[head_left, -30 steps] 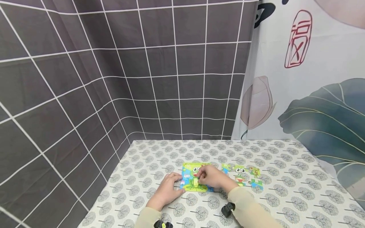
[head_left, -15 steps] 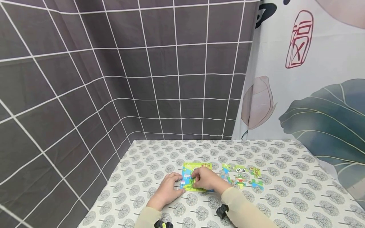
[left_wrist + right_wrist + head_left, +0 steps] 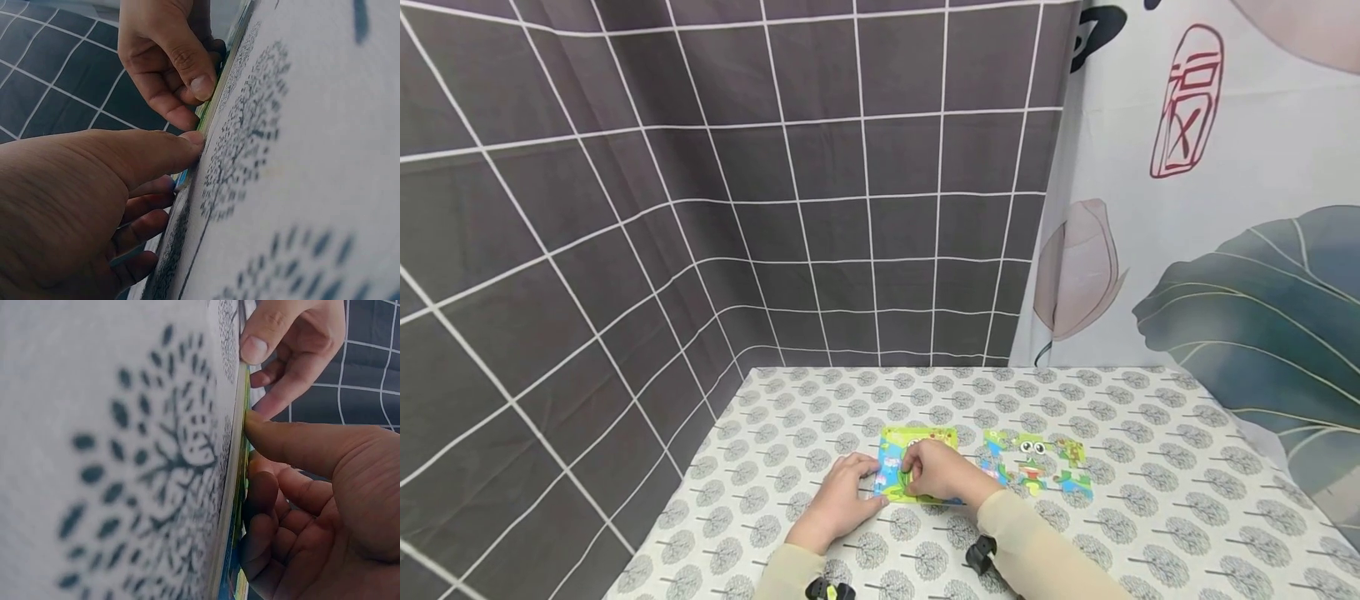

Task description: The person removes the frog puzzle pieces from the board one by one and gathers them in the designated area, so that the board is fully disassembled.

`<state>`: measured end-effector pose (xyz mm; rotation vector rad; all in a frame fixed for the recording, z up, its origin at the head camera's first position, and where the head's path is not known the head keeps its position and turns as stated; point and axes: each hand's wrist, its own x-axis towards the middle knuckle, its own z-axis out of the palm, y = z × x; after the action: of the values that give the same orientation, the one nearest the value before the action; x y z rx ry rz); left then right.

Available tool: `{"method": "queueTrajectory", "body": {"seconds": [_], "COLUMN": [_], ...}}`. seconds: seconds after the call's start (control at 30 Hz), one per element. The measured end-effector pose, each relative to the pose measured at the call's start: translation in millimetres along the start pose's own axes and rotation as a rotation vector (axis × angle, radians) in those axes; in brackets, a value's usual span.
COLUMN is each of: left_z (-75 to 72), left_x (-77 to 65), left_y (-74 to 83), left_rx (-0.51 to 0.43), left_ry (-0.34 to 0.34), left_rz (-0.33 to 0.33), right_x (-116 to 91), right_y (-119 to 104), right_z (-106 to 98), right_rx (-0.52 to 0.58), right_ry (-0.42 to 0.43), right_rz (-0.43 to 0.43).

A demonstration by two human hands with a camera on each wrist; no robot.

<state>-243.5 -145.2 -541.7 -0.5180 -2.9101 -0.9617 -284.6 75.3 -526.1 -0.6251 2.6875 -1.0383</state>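
Observation:
A jigsaw puzzle board [image 3: 892, 460] with a green frog picture lies flat on the table. My left hand [image 3: 841, 498] rests at its left side, the thumb touching the near left corner and the loosely bent fingers along the left edge. Over the board's middle is my right hand [image 3: 934, 468], its fingers curled. In the right wrist view, the right thumb [image 3: 300, 440] touches the board's near edge while the curled fingers meet its upper face. Whether a piece sits between those fingertips is hidden. Several jigsaw pieces [image 3: 1033, 449] lie to the right, one showing the frog's eyes.
A white tablecloth [image 3: 820, 412] with grey tree prints covers the table. Dark curtain [image 3: 775, 208] with a white grid hangs behind and to the left. A pale flower-printed curtain [image 3: 1120, 292] hangs at the right. Each wrist wears a black camera mount [image 3: 981, 553].
My right hand has moved slightly left across the board, covering the frog's eyes and uncovering a blue piece in the loose group. The left hand has stayed put.

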Motion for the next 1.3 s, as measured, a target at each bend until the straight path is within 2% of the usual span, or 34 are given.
{"method": "queueTrajectory", "body": {"seconds": [0.57, 0.87, 1.13, 1.3], "left_z": [-1.3, -0.5, -1.0, -0.7], "left_x": [0.1, 0.1, -0.2, -1.0], "left_y": [3.1, 2.2, 1.6, 0.6], "left_rx": [0.005, 0.004, -0.005, -0.005], "left_ry": [0.007, 0.019, 0.001, 0.007], "left_rz": [-0.001, 0.028, 0.009, 0.012], "right_x": [3.6, 2.3, 2.2, 4.2], "right_y": [-3.0, -2.8, -3.2, -3.7], "right_z": [-2.5, -4.7, -1.9, 1.8], "right_rx": [0.029, 0.06, 0.033, -0.048], "right_ry": [-0.054, -0.022, 0.002, 0.031], "right_rz": [0.029, 0.043, 0.011, 0.004]}}
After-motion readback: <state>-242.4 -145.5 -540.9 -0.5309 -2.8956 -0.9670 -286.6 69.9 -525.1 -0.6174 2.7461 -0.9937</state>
